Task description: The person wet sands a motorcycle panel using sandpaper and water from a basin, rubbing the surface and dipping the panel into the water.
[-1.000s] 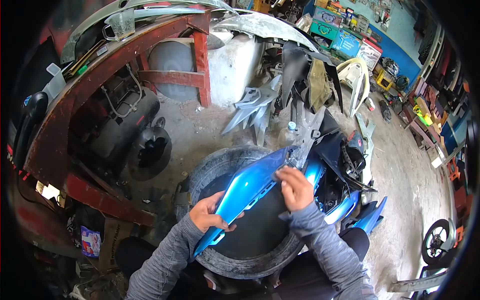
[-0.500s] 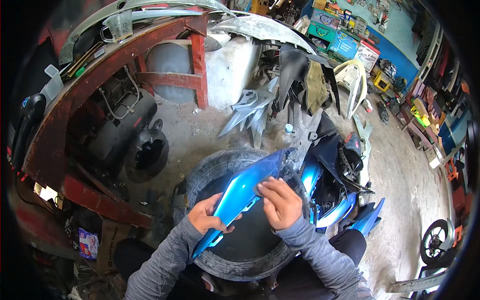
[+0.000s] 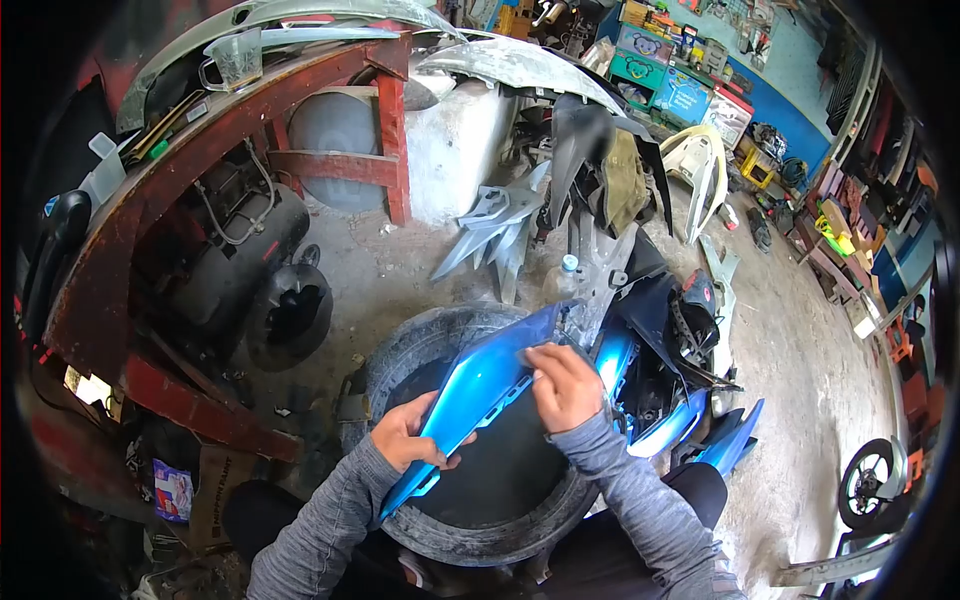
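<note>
A long glossy blue panel (image 3: pixel 484 372) is held at a slant above a round grey tub (image 3: pixel 430 535) with dark contents. Wrapped round the panel's lower part is my left hand (image 3: pixel 412 434), thumb on the near face. My right hand (image 3: pixel 562 386) touches the panel's right edge near its upper end, fingers pressed together on a small dark piece that is mostly hidden. A clear bottle (image 3: pixel 562 280) stands just beyond the panel's tip.
More blue and black panels (image 3: pixel 655 400) lie right of the tub. Grey-blue panels (image 3: pixel 495 232) rest on the floor ahead. At left stands a red frame table (image 3: pixel 335 165) over a dark tank (image 3: pixel 255 250). A wheel (image 3: pixel 868 483) is at far right.
My right hand has moved down from the panel's tip along its right edge, then slightly back up. My left hand keeps its hold on the panel, and the view has shifted slightly.
</note>
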`<state>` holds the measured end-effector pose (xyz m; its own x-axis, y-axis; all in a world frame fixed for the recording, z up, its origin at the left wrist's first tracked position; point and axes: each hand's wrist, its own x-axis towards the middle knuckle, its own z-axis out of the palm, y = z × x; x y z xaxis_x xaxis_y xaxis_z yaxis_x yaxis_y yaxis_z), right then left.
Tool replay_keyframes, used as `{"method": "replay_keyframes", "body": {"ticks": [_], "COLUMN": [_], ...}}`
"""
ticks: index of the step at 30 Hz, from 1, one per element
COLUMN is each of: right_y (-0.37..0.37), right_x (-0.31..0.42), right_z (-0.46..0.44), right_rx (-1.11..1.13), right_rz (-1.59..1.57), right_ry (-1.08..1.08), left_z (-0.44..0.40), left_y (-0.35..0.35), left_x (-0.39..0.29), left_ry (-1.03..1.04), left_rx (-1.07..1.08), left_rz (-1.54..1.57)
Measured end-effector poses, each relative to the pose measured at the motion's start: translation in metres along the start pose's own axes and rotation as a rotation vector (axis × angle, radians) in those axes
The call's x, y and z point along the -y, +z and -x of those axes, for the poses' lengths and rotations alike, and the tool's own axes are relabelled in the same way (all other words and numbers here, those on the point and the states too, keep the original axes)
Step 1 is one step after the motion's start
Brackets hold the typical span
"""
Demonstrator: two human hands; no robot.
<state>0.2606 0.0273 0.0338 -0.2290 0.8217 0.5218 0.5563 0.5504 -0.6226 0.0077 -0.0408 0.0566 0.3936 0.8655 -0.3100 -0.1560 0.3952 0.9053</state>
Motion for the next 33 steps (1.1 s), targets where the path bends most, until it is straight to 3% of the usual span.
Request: {"method": "replay_keyframes", "body": {"ticks": [3, 7, 12, 14, 19, 21, 25, 30, 33], "right_y": [0.003, -0.003, 0.002, -0.004, -0.003, -0.004, -0.004, 0.000, -0.003], "right_x": [0.022, 0.001, 0.013, 0.009, 0.014, 0.025, -0.009, 0.016, -0.004], "right_z": [0.012, 0.003, 0.013, 0.020, 0.000, 0.010, 0.000, 0.010, 0.004], "right_rx": [0.010, 0.013, 0.021, 0.040, 0.039, 0.078, 0.026, 0.053, 0.011], "right_rz": [0.104, 0.076, 0.098, 0.122, 0.075, 0.057, 0.107, 0.060, 0.105], "right_ry": [-0.263, -0.076, -0.227, -0.292, -0.194, -0.338, -0.254, -0.326, -0.205], "left_z": [0.000, 0.001, 0.001, 0.002, -0.002, 0.002, 0.003, 0.000, 0.000], "left_y": [-0.003, -0.001, -0.004, -0.003, -0.008, -0.006, -0.005, -0.013, -0.008], "left_x": [0.001, 0.000, 0.003, -0.001, 0.005, 0.002, 0.000, 0.005, 0.006], "left_ry": [0.022, 0.037, 0.027, 0.030, 0.016, 0.017, -0.016, -0.015, -0.004], "left_rx": [-0.013, 0.021, 0.006, 0.021, 0.030, 0.019, 0.044, 0.028, 0.056], "left_rz": [0.065, -0.041, 0.136, 0.075, 0.127, 0.112, 0.047, 0.117, 0.076]}}
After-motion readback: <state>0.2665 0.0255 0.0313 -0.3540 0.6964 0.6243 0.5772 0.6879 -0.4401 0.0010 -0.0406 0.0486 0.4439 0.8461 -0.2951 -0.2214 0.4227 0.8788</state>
